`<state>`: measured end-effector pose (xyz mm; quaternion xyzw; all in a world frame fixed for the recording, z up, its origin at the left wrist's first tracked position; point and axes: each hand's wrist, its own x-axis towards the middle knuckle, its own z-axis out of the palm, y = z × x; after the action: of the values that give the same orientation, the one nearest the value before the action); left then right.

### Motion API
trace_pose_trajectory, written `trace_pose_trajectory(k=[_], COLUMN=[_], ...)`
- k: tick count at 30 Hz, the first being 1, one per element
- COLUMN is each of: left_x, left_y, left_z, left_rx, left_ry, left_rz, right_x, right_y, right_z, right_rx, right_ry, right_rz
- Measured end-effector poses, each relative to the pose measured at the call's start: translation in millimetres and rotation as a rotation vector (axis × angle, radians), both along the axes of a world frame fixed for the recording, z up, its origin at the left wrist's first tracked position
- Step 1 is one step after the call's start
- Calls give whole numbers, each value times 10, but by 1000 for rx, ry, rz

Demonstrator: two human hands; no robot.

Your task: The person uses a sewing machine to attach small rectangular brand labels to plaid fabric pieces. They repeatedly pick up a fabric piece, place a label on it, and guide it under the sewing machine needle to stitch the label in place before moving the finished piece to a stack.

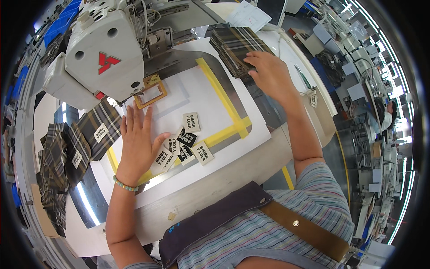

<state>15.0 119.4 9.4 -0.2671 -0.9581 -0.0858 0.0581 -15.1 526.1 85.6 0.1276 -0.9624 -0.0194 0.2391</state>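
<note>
Here's the left hand (136,145), palm down and fingers stretched toward the sewing machine (107,49), its grip spread wide with nothing in it, fingertips just beside the tan frame (153,102). Over to the right hand (275,76), reaching out on an extended forearm, fingers bent, thumb apart, that grip partly open above the near edge of the plaid stack (244,38); contact, I can't tell. Now the cloth: far left, rumpled plaid pieces (56,152) hang in folds, then a flatter plaid piece (105,117), brown and dark with pale lines, wearing a cream label. Mid-desk, by the left thumb, loose labels (187,138) overlap, some cream, some black, on a white sheet edged with yellow tape (215,85). And far right, that stack sits neatly layered, white stripes crossing its top.
</note>
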Motion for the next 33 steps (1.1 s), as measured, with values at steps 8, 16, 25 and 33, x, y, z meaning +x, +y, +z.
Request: trace_pose_trajectory(k=[8, 16, 25, 33], left_x=[56, -147, -187, -77], left_y=[-400, -1089, -1209, 152], left_z=[57, -199, -21, 263], left_rx=[9, -48, -48, 326], left_ry=[-25, 21, 171, 358], left_rz=[48, 213, 31, -355], right_x=[-126, -594, -907, -468], right_y=[117, 596, 360, -1148], right_z=[60, 220, 499, -384], right_rx=[-313, -619, -569, -50], right_ry=[-78, -284, 205, -32], right_rz=[-116, -49, 133, 541])
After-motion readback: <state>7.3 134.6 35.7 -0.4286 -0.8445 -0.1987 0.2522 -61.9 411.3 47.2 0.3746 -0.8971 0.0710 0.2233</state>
